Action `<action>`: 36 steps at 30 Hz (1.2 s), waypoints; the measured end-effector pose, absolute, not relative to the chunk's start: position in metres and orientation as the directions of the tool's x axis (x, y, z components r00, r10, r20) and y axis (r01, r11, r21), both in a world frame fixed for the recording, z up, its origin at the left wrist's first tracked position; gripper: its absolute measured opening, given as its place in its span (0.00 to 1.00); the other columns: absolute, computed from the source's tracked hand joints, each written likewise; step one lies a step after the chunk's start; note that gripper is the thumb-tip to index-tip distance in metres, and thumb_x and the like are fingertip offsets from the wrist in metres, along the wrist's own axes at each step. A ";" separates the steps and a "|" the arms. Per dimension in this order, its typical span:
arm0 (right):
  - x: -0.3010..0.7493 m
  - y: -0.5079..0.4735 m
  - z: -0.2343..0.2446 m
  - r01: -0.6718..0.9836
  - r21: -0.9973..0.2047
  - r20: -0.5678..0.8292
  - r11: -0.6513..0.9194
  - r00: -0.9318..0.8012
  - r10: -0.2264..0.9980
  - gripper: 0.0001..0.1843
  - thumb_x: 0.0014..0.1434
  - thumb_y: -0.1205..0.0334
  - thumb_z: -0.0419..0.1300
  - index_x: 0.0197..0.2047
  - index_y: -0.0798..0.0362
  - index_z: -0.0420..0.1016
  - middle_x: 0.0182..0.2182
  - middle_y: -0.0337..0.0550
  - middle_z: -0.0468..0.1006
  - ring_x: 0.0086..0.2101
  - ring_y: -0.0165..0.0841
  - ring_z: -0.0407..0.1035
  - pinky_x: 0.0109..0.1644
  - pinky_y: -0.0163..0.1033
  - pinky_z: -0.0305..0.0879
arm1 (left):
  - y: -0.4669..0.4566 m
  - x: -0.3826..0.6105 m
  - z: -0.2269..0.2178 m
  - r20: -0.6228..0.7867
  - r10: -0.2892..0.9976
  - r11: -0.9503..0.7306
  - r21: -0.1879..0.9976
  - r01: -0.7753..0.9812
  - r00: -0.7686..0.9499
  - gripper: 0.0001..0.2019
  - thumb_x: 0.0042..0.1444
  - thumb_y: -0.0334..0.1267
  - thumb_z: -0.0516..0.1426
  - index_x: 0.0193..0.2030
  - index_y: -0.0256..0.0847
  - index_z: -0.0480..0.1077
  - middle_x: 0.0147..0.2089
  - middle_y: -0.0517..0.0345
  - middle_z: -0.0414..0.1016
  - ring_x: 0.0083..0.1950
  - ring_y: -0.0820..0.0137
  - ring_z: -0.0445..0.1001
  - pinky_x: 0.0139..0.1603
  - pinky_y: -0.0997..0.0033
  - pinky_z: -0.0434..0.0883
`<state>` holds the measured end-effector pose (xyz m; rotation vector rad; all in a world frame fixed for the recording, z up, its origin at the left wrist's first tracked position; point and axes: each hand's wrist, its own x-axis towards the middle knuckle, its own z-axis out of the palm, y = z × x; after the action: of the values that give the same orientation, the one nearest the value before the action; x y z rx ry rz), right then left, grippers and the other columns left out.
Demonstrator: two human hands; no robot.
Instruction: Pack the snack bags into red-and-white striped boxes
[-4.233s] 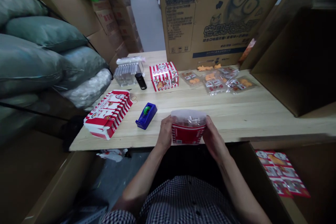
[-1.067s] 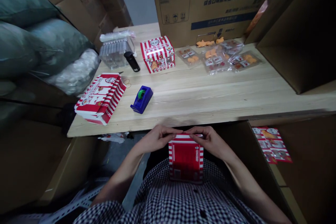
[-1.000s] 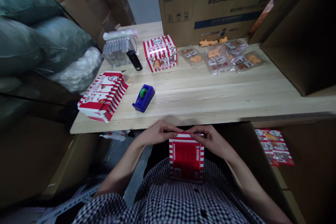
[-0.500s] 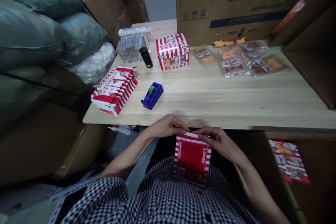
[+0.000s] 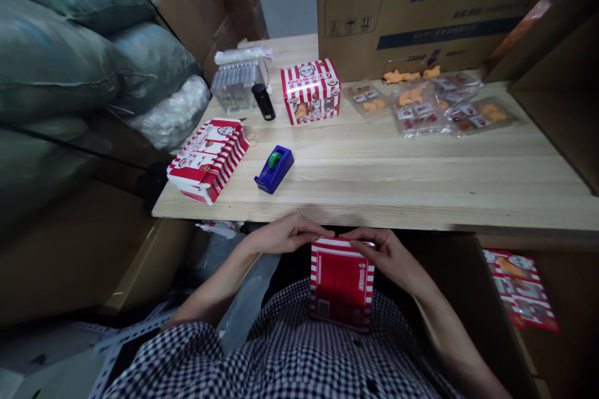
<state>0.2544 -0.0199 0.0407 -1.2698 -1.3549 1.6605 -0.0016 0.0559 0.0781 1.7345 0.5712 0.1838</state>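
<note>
Against my body, just below the table's front edge, is a red and white striped carton (image 5: 340, 287) with its printed red panel turned up toward me. My left hand (image 5: 294, 234) pinches the carton's top edge at its left corner. On the right corner of that same edge, my right hand (image 5: 381, 250) has its thumb on the near face and its fingers over the top. The far side of the carton is hidden from me.
On the table (image 5: 374, 181) are a blue tape dispenser (image 5: 274, 169), a stack of flat striped cartons (image 5: 208, 159), an assembled carton (image 5: 311, 92), a black cylinder (image 5: 263, 102), clear plastic trays (image 5: 239, 84) and several toy-food packs (image 5: 414, 113). A large cardboard box (image 5: 421, 6) stands behind.
My left hand has shifted slightly left along the carton's top edge. Both hands still hold the carton, which has barely moved. The whole view has shifted a little.
</note>
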 end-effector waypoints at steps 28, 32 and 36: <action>0.266 -0.034 0.029 0.164 -0.985 -0.119 -0.056 -0.406 0.906 0.18 0.70 0.53 0.53 0.60 0.39 0.73 0.61 0.42 0.73 0.64 0.39 0.61 0.70 0.55 0.52 | 0.032 0.011 0.041 -0.114 0.684 -0.010 0.986 0.166 0.721 0.09 0.62 0.39 0.60 0.46 0.39 0.78 0.55 0.47 0.79 0.58 0.61 0.76 0.59 0.62 0.70; 0.264 -0.037 0.018 0.099 -0.993 -0.090 -0.062 -0.310 0.946 0.16 0.68 0.53 0.57 0.56 0.41 0.78 0.59 0.45 0.75 0.60 0.41 0.67 0.67 0.55 0.58 | 0.028 0.015 0.032 -0.104 0.728 0.027 0.992 0.123 0.678 0.09 0.63 0.39 0.59 0.43 0.38 0.78 0.53 0.46 0.80 0.56 0.61 0.77 0.57 0.62 0.71; 0.260 -0.035 0.012 0.077 -0.987 -0.150 -0.138 -0.190 0.970 0.16 0.61 0.52 0.64 0.52 0.43 0.81 0.55 0.46 0.79 0.58 0.44 0.70 0.64 0.54 0.63 | 0.024 0.019 0.035 -0.093 0.765 0.024 0.993 0.116 0.637 0.09 0.63 0.40 0.58 0.42 0.38 0.78 0.49 0.47 0.82 0.55 0.61 0.78 0.56 0.62 0.72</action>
<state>0.2596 -0.0348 0.0124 -1.2655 -1.3303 1.4341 0.0192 0.0244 0.0352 1.4868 0.7776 0.5897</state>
